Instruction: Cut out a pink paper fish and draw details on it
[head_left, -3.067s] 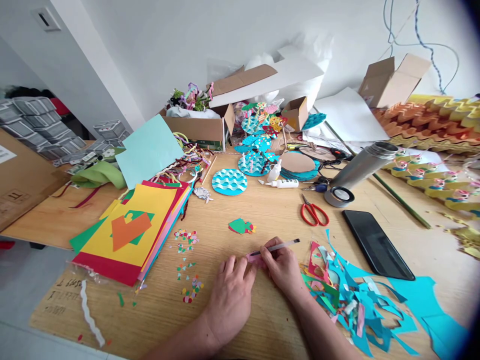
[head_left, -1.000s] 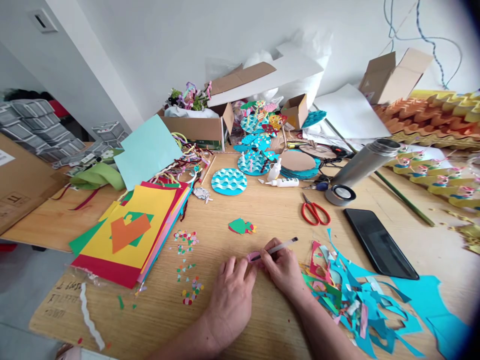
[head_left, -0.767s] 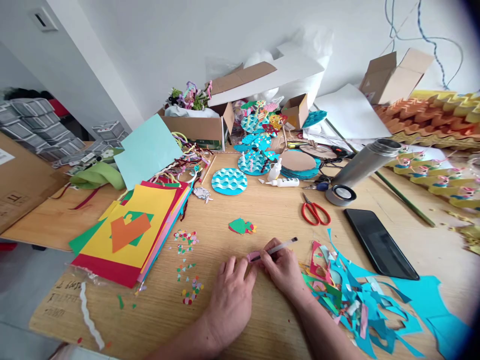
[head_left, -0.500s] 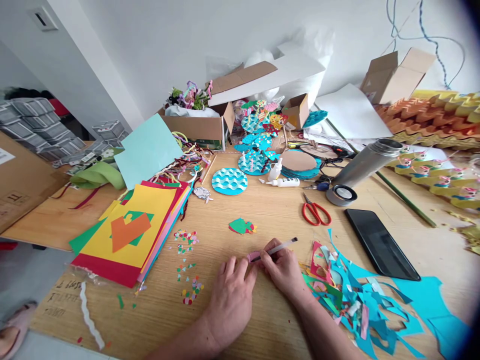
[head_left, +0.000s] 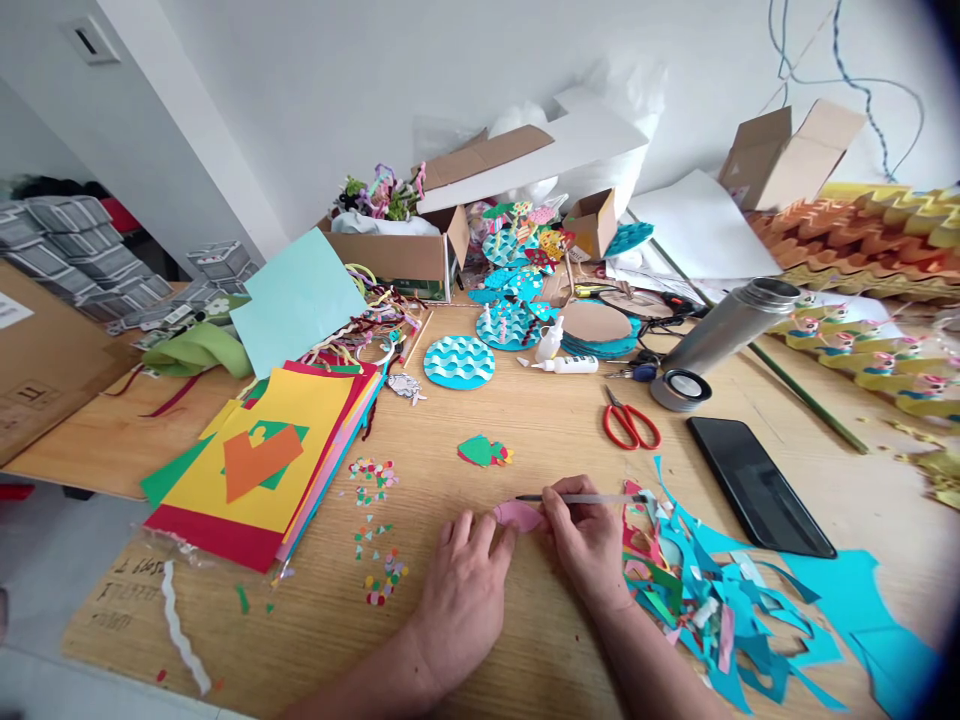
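Observation:
A small pink paper cutout (head_left: pixel 519 515), pointed at its right end, lies flat on the table between my hands. My left hand (head_left: pixel 466 575) rests palm down, its fingers close together and its thumb and index finger holding the cutout's left end. In my right hand (head_left: pixel 583 540) is a slim pen (head_left: pixel 600 498), closed between thumb and fingers. The pen lies almost level, its dark tip pointing left above the cutout's upper edge. Just beyond sits a green paper fish (head_left: pixel 480 451) with red and yellow bits.
Blue and red paper scraps (head_left: pixel 731 600) are heaped by my right forearm. Red-handled scissors (head_left: pixel 631 420), a phone (head_left: pixel 757 485) and a steel flask (head_left: pixel 731 325) stand or lie to the right. Coloured paper sheets (head_left: pixel 217 520) and small confetti dots (head_left: pixel 386 580) are on the left.
My right hand has shifted right, off the cutout, and the pen has swung from a slant to nearly level. More of the pink cutout shows. My left hand has hardly moved.

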